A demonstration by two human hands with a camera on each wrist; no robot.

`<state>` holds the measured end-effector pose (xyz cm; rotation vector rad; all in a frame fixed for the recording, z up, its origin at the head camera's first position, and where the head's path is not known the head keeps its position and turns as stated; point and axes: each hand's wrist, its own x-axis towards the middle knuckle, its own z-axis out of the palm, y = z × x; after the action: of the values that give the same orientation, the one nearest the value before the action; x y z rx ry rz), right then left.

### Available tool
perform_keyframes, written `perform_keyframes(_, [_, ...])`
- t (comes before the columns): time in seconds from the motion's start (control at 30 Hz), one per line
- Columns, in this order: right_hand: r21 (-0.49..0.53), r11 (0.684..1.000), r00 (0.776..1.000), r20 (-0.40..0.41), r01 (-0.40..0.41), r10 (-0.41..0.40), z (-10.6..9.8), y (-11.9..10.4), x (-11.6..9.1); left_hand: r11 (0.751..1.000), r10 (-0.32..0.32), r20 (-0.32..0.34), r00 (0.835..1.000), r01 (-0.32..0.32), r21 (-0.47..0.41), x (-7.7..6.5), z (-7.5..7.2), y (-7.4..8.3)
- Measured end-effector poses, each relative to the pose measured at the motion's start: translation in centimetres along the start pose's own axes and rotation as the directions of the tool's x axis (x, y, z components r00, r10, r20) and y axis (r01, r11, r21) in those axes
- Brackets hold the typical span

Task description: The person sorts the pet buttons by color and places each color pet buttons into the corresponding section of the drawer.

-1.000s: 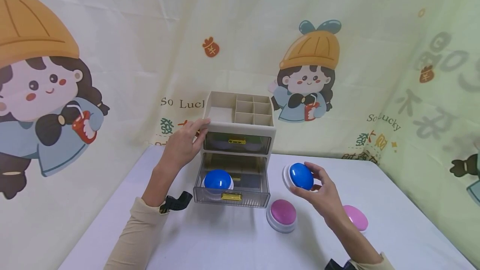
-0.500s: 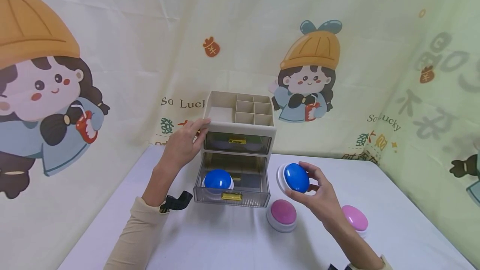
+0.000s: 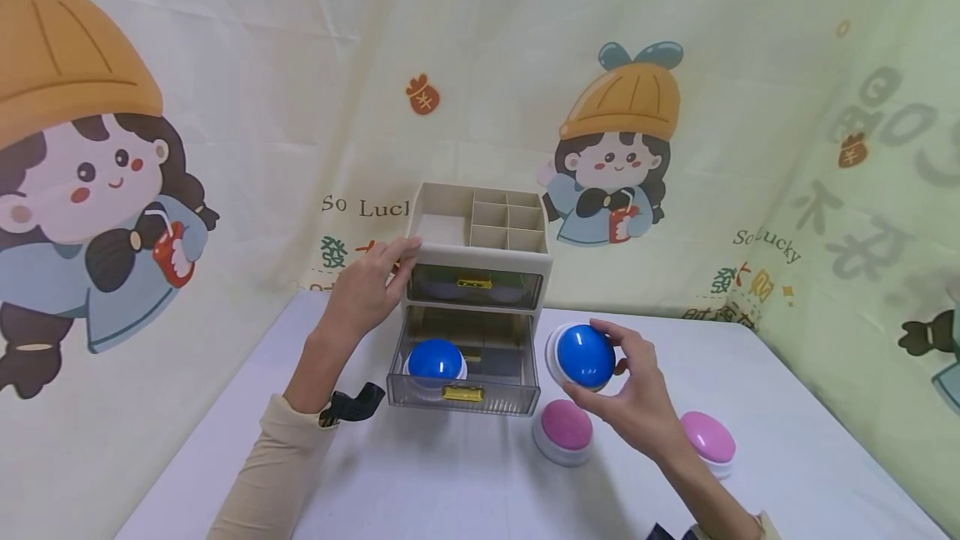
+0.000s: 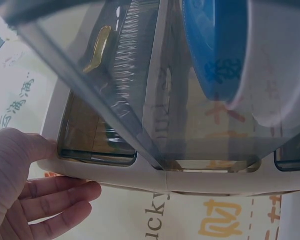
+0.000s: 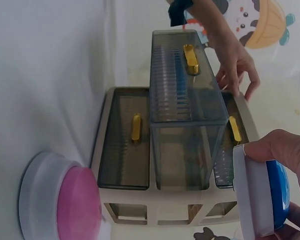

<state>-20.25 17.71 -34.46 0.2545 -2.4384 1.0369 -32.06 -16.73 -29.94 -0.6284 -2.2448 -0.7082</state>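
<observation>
Since the earlier head frames, the held blue button (image 3: pixel 587 355) has been carried a little leftward, nearer the open drawer (image 3: pixel 502 398); the left hand has hardly been shifted. The button is gripped in the right hand (image 3: pixel 637 390), thumb and fingers at opposite edges, just right of the drawer and not yet over it. The left hand (image 3: pixel 367 286) is rested, fingers loose, against the upper left corner of the drawer box (image 3: pixel 480 258). Another blue button (image 3: pixel 437 358) is seated in the left part of the drawer; a near pink button (image 3: pixel 567 425) and a far pink button (image 3: pixel 708 436) are left on the table (image 3: pixel 420 482). Held button judged light, stiff plastic, not very fragile; the glossy dome (image 5: pixel 278 190) may be slippery and could be pressed down, so best taken by the white base (image 5: pixel 254 195). Hard to make out: contents of the upper drawer (image 3: pixel 438 277), tinted front. Lowest drawer (image 5: pixel 122 155) is blocked in the head view; right fingers are cut off in the right wrist view.
</observation>
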Motion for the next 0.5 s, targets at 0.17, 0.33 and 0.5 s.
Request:
perform_keyframes(0.17, [0.012, 1.0, 1.0, 0.002, -0.006, 0.006, 0.3, -0.5, 0.1, 1.0, -0.001, 0.0, 1.0, 0.001, 0.005, 0.0, 0.0, 0.0])
perform_keyframes(0.33, [0.035, 0.999, 1.0, -0.008, -0.017, 0.017, 0.6, -0.9, 0.2, 1.0, 0.001, -0.003, 1.0, -0.001, 0.0, 0.0, 0.1, 0.1])
perform_keyframes(0.5, [0.064, 0.998, 1.0, -0.003, -0.007, 0.007, 1.1, -1.2, 0.3, 1.0, 0.003, -0.004, 1.0, -0.003, -0.001, 0.0, 0.1, 0.1])
